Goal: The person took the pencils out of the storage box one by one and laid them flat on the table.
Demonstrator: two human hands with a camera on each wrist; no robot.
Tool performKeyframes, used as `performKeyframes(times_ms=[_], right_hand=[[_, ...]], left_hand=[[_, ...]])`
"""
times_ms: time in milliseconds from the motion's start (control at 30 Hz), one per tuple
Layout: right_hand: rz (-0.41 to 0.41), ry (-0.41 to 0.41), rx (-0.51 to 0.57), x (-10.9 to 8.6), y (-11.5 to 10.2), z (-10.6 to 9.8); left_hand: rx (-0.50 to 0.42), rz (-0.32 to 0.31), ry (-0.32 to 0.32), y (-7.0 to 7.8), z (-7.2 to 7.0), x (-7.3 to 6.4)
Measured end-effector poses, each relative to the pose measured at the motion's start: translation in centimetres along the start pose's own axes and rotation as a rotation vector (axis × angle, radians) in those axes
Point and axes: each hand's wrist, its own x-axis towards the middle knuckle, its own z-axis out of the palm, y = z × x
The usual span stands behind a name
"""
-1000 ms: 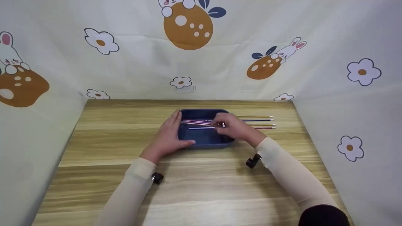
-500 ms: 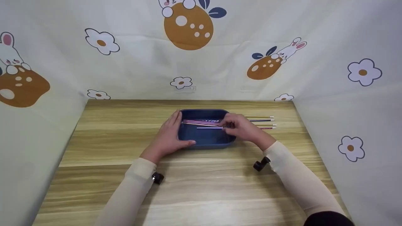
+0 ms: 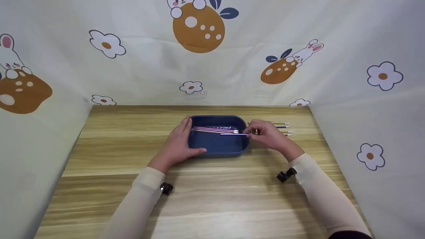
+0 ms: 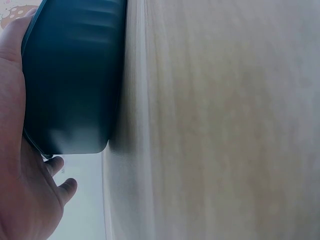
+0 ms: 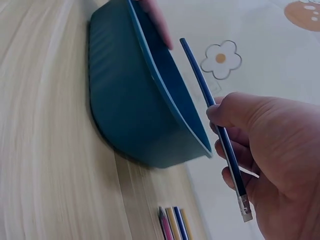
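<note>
A dark blue oblong box [image 3: 219, 146] stands on the table with several pencils [image 3: 212, 129], some pink-striped, lying inside. My left hand [image 3: 176, 142] holds its left end, the thumb over the front rim and the fingers along the left side. Between thumb and fingers, my right hand [image 3: 265, 134] pinches a dark blue pencil [image 5: 227, 150]. This pencil has a white eraser at the hand's end, and its other end reaches over the box's right part. Beyond my right hand, several loose pencils [image 3: 283, 127] lie side by side, partly hidden by the hand.
The wooden table [image 3: 212, 199] runs up to a pale cloth backdrop [image 3: 149, 76] printed with flowers and rabbits, which also rises on both sides. A small black wrist camera [image 3: 286, 174] sits at the right sleeve, another camera [image 3: 167, 188] at the left.
My right hand has moved to the right, drawing the held pencil from well inside the box to its right rim. My left hand and the box have stayed still.
</note>
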Motion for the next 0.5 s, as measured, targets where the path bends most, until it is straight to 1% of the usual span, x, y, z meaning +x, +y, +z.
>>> performKeyframes(times_ms=[200, 500], right_hand=[[0.035, 0.019, 0.038, -1.0, 0.5, -1.0], [0.058, 0.029, 0.032, -2.4, 1.4, -2.6]], left_hand=[[0.001, -0.018, -0.008, 0.1, 0.0, 0.0], [-0.005, -0.029, -0.013, 0.1, -0.1, 0.1]])
